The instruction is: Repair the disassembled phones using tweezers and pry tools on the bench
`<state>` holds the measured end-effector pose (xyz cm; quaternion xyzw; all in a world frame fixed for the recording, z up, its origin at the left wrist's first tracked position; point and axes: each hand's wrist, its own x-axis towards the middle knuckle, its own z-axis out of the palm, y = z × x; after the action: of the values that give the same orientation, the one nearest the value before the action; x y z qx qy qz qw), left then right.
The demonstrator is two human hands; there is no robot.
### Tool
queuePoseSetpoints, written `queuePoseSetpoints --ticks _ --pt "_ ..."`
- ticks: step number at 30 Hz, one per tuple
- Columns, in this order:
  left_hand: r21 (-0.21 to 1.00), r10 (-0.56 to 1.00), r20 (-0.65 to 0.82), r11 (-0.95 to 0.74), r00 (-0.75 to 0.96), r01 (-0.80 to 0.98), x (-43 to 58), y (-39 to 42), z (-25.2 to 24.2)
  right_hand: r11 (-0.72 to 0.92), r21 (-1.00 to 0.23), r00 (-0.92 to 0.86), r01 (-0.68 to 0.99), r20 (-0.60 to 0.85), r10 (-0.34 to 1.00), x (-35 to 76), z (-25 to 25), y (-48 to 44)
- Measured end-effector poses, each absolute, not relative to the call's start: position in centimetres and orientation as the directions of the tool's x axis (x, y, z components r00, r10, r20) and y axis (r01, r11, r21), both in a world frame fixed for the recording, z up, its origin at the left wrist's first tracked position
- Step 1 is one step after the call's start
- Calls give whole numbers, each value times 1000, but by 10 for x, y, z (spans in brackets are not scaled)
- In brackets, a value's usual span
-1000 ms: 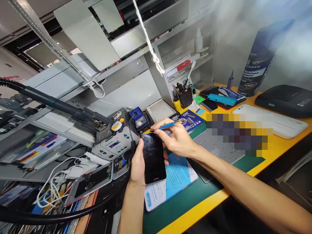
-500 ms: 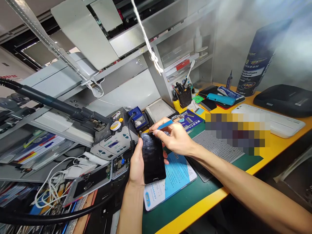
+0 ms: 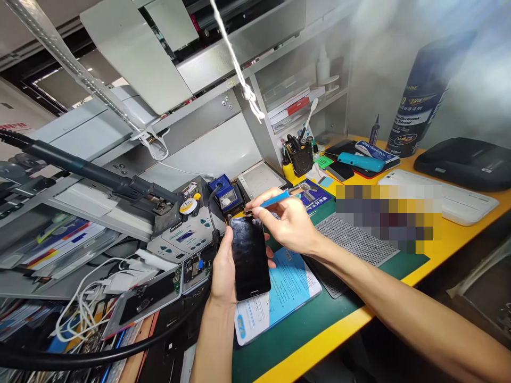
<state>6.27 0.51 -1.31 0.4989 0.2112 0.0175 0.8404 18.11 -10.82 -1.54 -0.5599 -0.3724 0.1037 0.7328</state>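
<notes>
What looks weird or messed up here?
The white cables on the left are in a messy tangle. The black phone has pale marks near its top; I can't tell whether they're smudges or cracks. Blurry squares also hide part of the desk.

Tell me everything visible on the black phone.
The black phone has a dark, glassy front, smudged near the top, with a pale-outlined button at the bottom. Face to the camera above the desk, it sits in the left hand, thumb along one edge, fingers around the other. The right hand holds a blue tool at its top end; contact is unclear.
</notes>
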Motion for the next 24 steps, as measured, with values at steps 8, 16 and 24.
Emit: queuePoseSetpoints --ticks 8,16,24 --pt "877 188 -301 440 935 194 59 1 0 451 -830 750 329 520 409 186 -12 -107" --pt "877 261 -311 450 914 170 56 3 -1 2 -873 800 488 448 400 236 -17 -116" --pt "890 232 -255 437 939 134 53 10 -2 -338 -772 818 538 383 429 261 -23 -131"
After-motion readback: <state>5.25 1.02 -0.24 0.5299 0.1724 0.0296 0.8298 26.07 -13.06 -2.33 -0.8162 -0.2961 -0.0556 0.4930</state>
